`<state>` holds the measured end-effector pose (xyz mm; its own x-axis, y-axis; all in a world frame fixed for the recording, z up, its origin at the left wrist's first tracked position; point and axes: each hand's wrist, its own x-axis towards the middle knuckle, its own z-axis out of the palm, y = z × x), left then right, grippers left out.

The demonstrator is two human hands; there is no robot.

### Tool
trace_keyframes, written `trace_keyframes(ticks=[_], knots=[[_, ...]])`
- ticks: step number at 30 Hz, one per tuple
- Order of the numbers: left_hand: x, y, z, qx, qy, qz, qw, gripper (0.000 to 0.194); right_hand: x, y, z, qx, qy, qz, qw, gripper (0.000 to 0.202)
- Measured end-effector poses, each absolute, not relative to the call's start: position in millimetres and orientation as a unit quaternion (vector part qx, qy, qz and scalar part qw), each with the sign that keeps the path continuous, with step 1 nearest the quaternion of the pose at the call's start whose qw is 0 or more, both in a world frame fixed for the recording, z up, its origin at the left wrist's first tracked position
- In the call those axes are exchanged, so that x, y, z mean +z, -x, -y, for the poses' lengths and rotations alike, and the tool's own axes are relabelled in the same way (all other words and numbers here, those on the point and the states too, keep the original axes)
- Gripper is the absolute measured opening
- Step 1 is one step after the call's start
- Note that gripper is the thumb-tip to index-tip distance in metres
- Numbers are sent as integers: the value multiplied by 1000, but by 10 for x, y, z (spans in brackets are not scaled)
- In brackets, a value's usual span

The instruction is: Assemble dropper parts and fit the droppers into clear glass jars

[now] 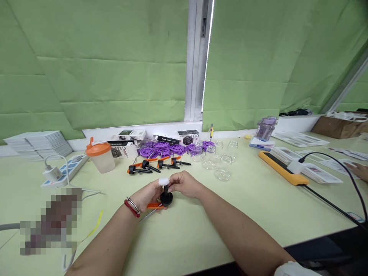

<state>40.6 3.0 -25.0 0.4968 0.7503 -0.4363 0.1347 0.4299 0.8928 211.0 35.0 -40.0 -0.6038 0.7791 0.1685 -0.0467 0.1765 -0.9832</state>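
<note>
My left hand (pixel 148 196) is closed around a black part with a round base (pixel 166 199) and an upright stem. An orange lever (pixel 154 206) and a thin metal rod (pixel 147 216) stick out at its lower left. A white wrap (pixel 164 181) covers a fingertip at the top of the stem. With bent fingers, my right hand (pixel 184 184) pinches the stem from the right side. Just beyond my hands lie several similar black pieces (pixel 140 170) with orange levers and rods.
Purple openwork plastic pieces (pixel 159 147) and printed boxes (pixel 188 138) line the back. Clear jar-like pieces (pixel 211 157) stand to their right. An orange-lidded cup (pixel 100 155) is at left. An orange power strip (pixel 283 168) trails a cable at right, near another person's hand (pixel 358 170).
</note>
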Motion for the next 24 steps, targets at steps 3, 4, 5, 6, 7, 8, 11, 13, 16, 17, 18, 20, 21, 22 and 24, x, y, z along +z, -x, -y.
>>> trace_keyframes(ticks=[3,4,5,6,7,8,11,13,16,17,18,20,21,22,24], knots=[[-249,-405,-30,215,-491,-451,714,48,-429,-2111,-375,604,257,669,347,16],[-248,-405,-29,215,-491,-450,714,48,-435,-2111,-380,609,254,667,347,18],[-247,-405,-28,215,-490,-449,715,48,-440,-2111,-384,611,252,665,347,19],[-245,-405,-28,215,-489,-449,716,47,-444,-2111,-387,613,250,665,347,21],[-244,-405,-28,215,-488,-448,718,47,-446,-2111,-390,613,248,665,347,22],[-244,-405,-28,215,-488,-447,718,47,-449,-2110,-393,612,247,667,347,23],[-246,-402,-32,213,-491,-447,717,48,-458,-2109,-409,610,246,671,343,26],[-252,-399,-34,211,-491,-449,716,48,-467,-2108,-419,605,247,676,341,28],[-267,-394,-35,212,-493,-449,714,48,-488,-2108,-433,599,245,682,342,28],[-273,-393,-36,211,-494,-449,714,48,-496,-2107,-437,600,243,681,342,28],[-278,-391,-37,210,-494,-449,714,48,-505,-2106,-440,602,242,680,342,29],[-287,-390,-42,208,-494,-450,715,47,-522,-2102,-443,604,240,677,346,30],[-290,-389,-46,208,-494,-450,715,47,-526,-2098,-442,603,241,676,349,31],[-292,-389,-51,209,-494,-449,714,47,-528,-2095,-438,601,241,675,352,31],[-293,-390,-60,212,-496,-445,715,47,-521,-2087,-425,602,239,673,358,31]])
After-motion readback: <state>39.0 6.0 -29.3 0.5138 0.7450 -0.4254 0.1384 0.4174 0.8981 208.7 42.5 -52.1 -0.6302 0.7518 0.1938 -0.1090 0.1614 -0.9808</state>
